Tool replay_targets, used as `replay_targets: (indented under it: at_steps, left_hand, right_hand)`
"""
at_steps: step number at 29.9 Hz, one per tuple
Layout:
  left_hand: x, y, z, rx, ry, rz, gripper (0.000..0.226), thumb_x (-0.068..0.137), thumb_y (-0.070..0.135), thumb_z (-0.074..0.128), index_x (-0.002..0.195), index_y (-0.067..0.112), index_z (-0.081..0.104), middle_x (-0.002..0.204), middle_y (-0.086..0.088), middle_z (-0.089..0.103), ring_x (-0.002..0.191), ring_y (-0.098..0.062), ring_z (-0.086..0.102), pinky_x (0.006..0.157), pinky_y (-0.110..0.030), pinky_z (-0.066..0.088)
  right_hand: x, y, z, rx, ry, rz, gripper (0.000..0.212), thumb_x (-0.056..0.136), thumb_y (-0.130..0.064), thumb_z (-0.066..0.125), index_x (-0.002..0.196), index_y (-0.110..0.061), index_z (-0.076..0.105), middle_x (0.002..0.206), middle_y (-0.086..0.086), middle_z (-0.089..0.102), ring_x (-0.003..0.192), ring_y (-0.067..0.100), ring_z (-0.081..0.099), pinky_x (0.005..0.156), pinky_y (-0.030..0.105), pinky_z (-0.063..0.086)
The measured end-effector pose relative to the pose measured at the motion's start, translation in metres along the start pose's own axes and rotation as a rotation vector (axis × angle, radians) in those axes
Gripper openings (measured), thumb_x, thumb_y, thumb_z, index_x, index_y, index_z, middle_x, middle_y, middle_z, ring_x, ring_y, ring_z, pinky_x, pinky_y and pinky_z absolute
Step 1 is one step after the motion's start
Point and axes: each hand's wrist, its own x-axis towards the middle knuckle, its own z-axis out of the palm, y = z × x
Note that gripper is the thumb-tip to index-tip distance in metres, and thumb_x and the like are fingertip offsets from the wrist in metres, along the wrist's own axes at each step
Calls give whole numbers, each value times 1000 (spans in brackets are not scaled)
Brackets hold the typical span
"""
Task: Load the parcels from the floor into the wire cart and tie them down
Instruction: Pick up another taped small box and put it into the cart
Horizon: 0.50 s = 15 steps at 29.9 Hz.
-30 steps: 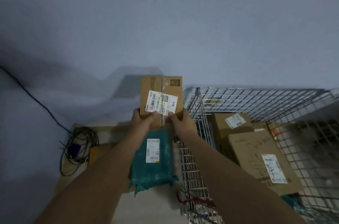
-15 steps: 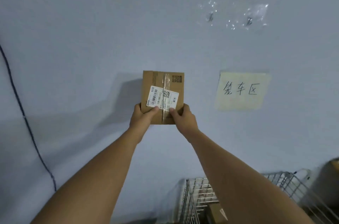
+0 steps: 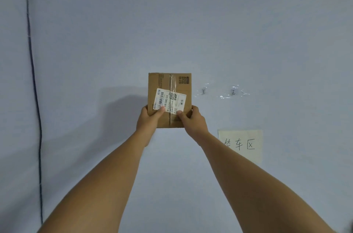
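A small brown cardboard parcel (image 3: 172,83) with a white shipping label and a clear tape seam is held up in front of the wall at arm's length. My left hand (image 3: 148,121) grips its lower left corner, thumb on the label. My right hand (image 3: 193,121) grips its lower right corner, thumb on the box face. The wire cart and the floor parcels are out of view.
A pale blue-grey wall fills the view. A yellowish paper sign (image 3: 242,146) with handwritten characters is stuck to it at the right. Two clear adhesive hooks (image 3: 218,92) sit above the sign. A dark cable (image 3: 35,87) runs down the wall at the left.
The view has tilted up, so the cart, the teal parcel and the floor have dropped out of sight. The sign and hooks now sit lower. Both hands still hold the box.
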Motion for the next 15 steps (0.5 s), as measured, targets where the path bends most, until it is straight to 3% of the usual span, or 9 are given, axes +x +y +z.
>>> replay_targets:
  at_steps: [2,7,15]
  left_hand:
    - [-5,8,7,-5,-25,13,43,91,43,76,126,28,56,106,22,67,100,-2,64,79,-25,50]
    - [-21,19,52,-45,-126,13,48,90,46,76,130,27,56,122,11,69,115,-16,64,103,-39,51]
    - [-98,42,192,-115,-444,-14,53,90,47,76,134,26,54,124,8,65,118,-20,60,101,-39,51]
  right_hand:
    - [-3,-3,-11,13,29,14,53,99,-44,62,142,-16,47,117,-1,62,111,24,63,95,41,53]
    - [-15,5,-61,-22,132,57,52,99,-41,62,142,-16,47,113,-4,60,103,19,60,89,36,51]
    - [-75,53,-206,-144,364,194,53,100,-43,61,144,-18,45,119,-3,62,105,19,62,84,35,56]
